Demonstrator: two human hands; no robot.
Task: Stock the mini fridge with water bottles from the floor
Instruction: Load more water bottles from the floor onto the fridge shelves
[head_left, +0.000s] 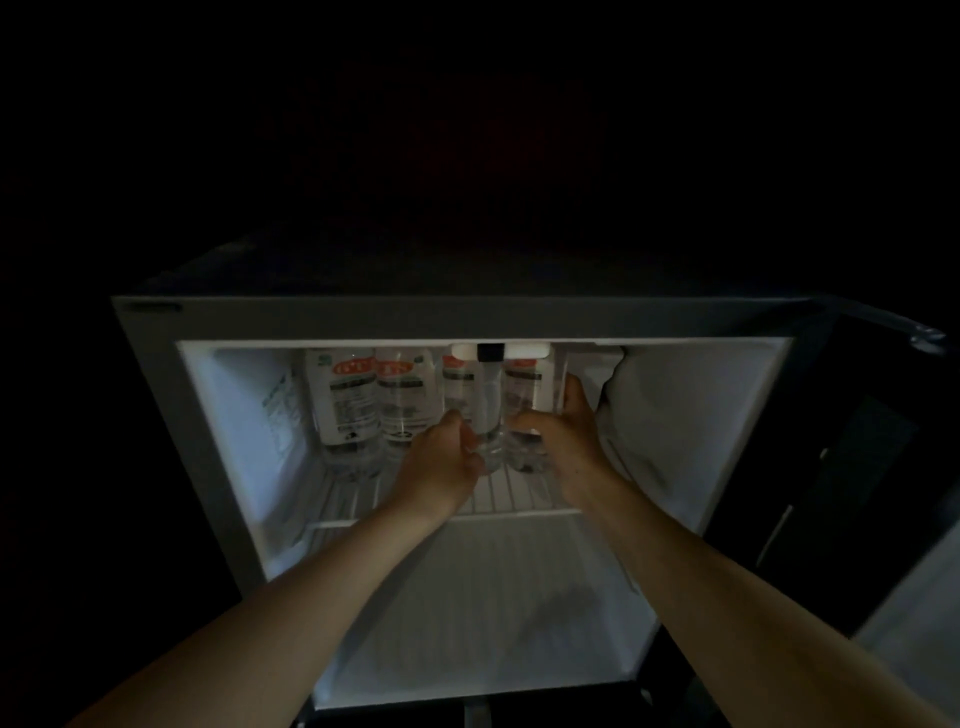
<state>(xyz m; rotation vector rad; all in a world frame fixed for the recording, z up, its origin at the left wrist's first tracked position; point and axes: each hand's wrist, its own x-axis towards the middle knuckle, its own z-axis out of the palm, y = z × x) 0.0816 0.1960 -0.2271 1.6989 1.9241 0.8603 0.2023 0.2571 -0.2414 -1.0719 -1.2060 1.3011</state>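
Clear bottle in left hand, neighbour bottle in right hand.

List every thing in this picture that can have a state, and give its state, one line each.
mini fridge: open, lit inside.
door: swung open to the right.
wire shelf: carrying upright bottles.
two left bottles: upright, untouched.
left hand: curled round the upright centre bottle.
right hand: curled round the upright right bottle.
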